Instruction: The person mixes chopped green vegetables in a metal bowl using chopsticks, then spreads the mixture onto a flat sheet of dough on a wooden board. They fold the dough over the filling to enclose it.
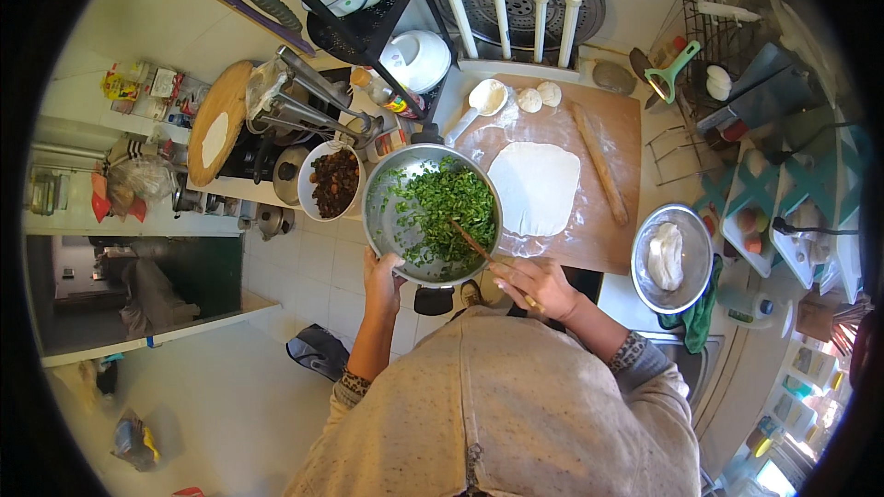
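Note:
My left hand (382, 273) grips the near left rim of a metal pot (385, 221), tilted towards me. Chopped green leaves (445, 210) lie in it, mostly on its right side. In my right hand (542, 286) is a pair of wooden chopsticks (471, 239), their tips among the greens. Right of the pot, a rolled-out sheet of dough (537, 186) lies on a floured wooden board (621, 131). A rolling pin (599, 164) rests beside the sheet. Behind are two small dough balls (530, 100) and a white scoop (487, 98) holding flour.
A white bowl of dark cooked filling (334, 179) stands left of the pot. On the right, a metal bowl (639, 276) holds a dough lump (666, 257). A black shelf rack (366, 48) rises behind the pot. A round wooden board (219, 124) with a flat dough piece sits far left.

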Demonstrator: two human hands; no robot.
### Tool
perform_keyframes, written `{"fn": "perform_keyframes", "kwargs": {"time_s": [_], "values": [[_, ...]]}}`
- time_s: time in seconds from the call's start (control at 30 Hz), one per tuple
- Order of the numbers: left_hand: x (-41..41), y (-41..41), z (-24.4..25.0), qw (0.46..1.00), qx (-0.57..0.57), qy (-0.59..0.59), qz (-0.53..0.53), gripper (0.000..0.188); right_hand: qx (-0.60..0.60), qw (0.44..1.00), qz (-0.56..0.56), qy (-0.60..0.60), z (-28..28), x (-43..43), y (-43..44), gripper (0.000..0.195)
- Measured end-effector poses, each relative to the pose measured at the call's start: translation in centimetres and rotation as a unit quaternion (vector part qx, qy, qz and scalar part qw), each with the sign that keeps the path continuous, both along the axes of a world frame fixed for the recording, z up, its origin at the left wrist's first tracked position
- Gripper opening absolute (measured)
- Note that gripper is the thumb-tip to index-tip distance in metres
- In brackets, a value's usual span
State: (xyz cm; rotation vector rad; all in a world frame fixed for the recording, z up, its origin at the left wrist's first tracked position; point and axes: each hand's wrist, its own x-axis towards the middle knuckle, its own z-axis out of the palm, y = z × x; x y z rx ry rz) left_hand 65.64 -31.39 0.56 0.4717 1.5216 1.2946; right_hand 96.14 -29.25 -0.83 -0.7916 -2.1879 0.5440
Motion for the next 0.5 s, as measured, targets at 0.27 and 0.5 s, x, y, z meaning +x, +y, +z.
{"fn": "perform_keyframes", "kwargs": {"time_s": [0.27,0.5], "values": [[1.2,0.9,0.2,0.999,-0.019,0.004,-0.028,0.059,0.039,0.997,-0.036,-0.063,-4.9,0.1,0.4,0.038],[1.8,2.0,-1.2,0.998,-0.043,-0.007,-0.048,0.058,0.042,0.995,-0.08,-0.032,-6.4,0.7,0.9,0.035]]}}
